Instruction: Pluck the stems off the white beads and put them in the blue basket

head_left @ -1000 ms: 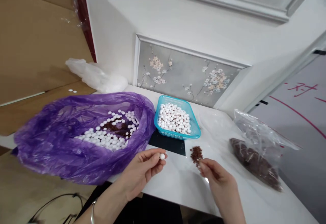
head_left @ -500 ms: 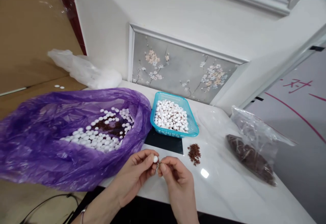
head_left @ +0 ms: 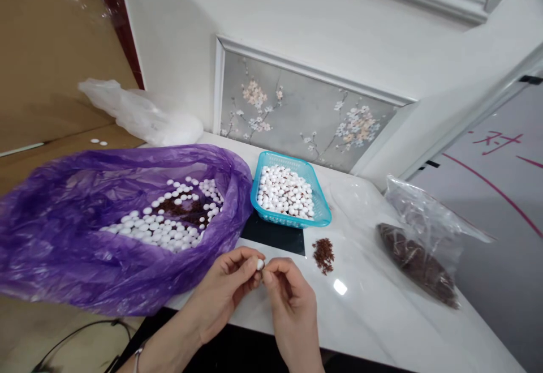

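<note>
The left hand (head_left: 224,291) pinches 1 small white round bead (head_left: 259,263) between thumb and fingertips, just above the near edge of the white glossy tabletop (head_left: 382,316). The right hand (head_left: 291,299) is closed in a pinch, with its fingertips pressed against the bead. Whatever the right hand may hold at the contact point is too small to identify.

Supply and output positions:

1. The crumpled purple plastic bag (head_left: 76,260) lies open on the left. It holds a large spread of loose white beads (head_left: 165,228) around a dark brown patch.
2. The small turquoise plastic basket (head_left: 322,214) stands on a black flat square (head_left: 275,237) behind the hands. It is filled nearly to the rim with white beads.
3. A small heap of reddish-brown granules (head_left: 324,251) lies on the tabletop just right of the hands.
4. A clear plastic bag of the same brown material (head_left: 418,268) rests well apart to the right.

Judged progress: the basket is close to full, so a large share of the work appears done. Many beads remain in the purple bag, and both granule supplies are far from exhausted, so considerable work appears left. The bead in hand is mid-process and not yet deposited.
</note>
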Action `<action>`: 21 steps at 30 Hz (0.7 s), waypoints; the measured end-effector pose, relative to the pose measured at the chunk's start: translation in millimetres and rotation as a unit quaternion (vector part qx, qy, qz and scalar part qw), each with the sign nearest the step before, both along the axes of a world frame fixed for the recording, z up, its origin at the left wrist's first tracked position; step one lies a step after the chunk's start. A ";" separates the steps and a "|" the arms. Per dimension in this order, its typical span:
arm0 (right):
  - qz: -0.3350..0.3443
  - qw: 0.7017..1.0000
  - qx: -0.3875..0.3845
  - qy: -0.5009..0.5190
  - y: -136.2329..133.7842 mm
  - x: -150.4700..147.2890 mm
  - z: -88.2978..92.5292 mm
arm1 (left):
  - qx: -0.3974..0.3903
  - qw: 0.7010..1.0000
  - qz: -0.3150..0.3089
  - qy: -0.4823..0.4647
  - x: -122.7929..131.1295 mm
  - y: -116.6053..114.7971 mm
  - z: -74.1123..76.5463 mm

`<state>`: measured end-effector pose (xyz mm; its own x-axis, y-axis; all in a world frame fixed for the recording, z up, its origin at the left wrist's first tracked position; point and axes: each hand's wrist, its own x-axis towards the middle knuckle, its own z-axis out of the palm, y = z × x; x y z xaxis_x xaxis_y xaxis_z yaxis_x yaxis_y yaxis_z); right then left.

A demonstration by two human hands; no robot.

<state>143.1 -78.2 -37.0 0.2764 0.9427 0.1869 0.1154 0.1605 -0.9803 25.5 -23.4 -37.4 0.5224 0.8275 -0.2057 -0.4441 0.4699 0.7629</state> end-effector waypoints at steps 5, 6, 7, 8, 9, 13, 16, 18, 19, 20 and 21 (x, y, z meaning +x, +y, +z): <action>0.021 0.997 -0.002 0.069 -2.8 -2.2 1.0 | 0.003 1.000 -0.001 -0.010 0.9 -0.3 2.7; 0.032 0.994 -0.003 0.103 -4.1 -2.4 1.8 | 0.003 1.000 -0.007 -0.011 0.2 -0.5 4.1; 0.046 0.989 -0.002 0.142 -5.6 -2.3 2.5 | 0.007 1.000 -0.013 -0.010 -1.0 -1.0 5.7; 0.062 0.981 0.003 0.181 -7.3 -1.9 3.3 | 0.018 1.000 -0.017 -0.002 -2.9 -1.7 7.8; 0.076 0.973 0.008 0.217 -9.2 -1.3 4.1 | 0.039 0.999 -0.017 0.015 -5.2 -2.7 10.3; 0.099 0.959 0.014 0.267 -16.5 3.2 8.5 | 0.216 0.970 -0.030 0.106 -14.6 -8.0 26.5; 0.085 0.970 0.006 0.227 -19.7 6.4 13.1 | 0.296 0.945 -0.056 0.126 -17.1 -11.1 40.9; 0.068 0.980 0.002 0.189 -20.6 7.4 15.5 | 0.320 0.934 -0.056 0.146 -17.2 -12.3 47.9; 0.062 0.983 0.000 0.171 -20.8 7.4 16.3 | 0.332 0.928 -0.055 0.161 -17.3 -12.7 49.9; 0.060 0.985 -0.003 0.159 -20.9 7.3 16.7 | 0.342 0.921 -0.055 0.176 -17.4 -13.0 50.9; 0.061 0.986 -0.005 0.155 -21.0 7.0 16.8 | 0.350 0.916 -0.055 0.187 -17.6 -13.3 50.9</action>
